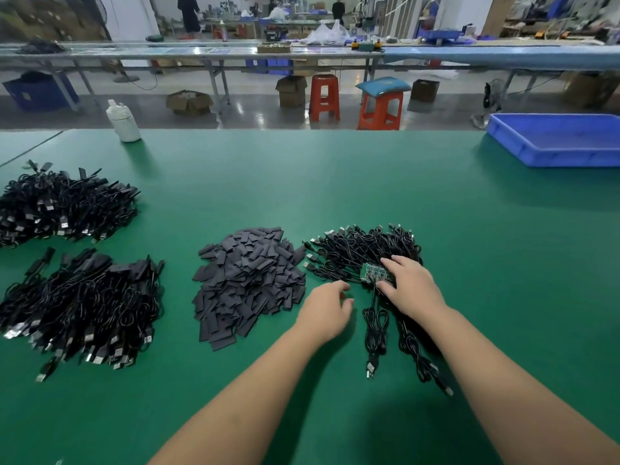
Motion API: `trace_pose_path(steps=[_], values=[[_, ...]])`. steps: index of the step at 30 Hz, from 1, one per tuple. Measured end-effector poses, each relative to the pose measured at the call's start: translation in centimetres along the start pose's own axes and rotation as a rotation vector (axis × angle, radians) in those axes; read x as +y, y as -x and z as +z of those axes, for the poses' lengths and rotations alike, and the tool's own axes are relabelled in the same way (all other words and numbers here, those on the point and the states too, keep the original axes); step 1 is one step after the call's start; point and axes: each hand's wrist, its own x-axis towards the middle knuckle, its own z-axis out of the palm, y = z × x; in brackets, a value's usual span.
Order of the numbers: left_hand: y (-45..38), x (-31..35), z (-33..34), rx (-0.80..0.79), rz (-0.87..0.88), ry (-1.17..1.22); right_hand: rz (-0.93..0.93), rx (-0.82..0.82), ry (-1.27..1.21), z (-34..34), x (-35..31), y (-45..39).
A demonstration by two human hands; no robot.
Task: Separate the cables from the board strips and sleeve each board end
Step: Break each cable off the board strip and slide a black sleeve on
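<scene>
— Under our right hand (414,283), entry one: the green board strip (375,272). It lies on the near edge of the unsorted cable heap (365,251), right of centre on the green bench mat (402,182). Its long axis looks to run roughly left to right, though our fingers hide its right end.

— Which hand is nearer?

— The right; its fingers are spread and rest on the strip and the cables at its near edge, thumb low, with no plain curl round anything. Our left hand (327,308) hangs just beside the strip's left end, fingers loosely bent, holding nothing, not touching it. The hands are near each other, not joined.

— Counts?

— Board strips in view: one. Cable coils trailing toward us from under the right hand: two or three bundles (375,333); we cannot separate them surely. Black sleeve pile (248,283): one heap, pieces too many to count, left of the left hand. Cable heaps at far left: two, (63,204) behind and (84,307) in front. Blue tray (553,139): one, far right. White bottle (123,121): one, at the far edge.
</scene>
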Motion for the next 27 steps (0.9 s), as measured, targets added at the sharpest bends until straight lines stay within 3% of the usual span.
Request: trace_pose_path(steps=[6, 12, 16, 21, 27], values=[[-0.1, 1.7, 1.6, -0.149, -0.237, 0.599, 0.037, 0.066, -0.137, 0.9, -0.2, 1.6], [-0.2, 4.0, 3.6, -0.118, -0.373, 0.826, 0.149, 0.158, -0.317, 1.0, 0.2, 2.9], [-0.3, 4.3, 4.0, -0.112, -0.396, 0.817, 0.108, 0.182, -0.324, 0.2, 0.7, 3.3], [0.5, 4.3, 3.3, -0.136, -0.238, 0.685, -0.018, 0.131, -0.226, -1.0, 0.4, 3.2], [1.0, 4.6, 1.7, -0.032, -0.107, 0.512, -0.068, 0.087, -0.38, -3.2, -0.2, 2.6]])
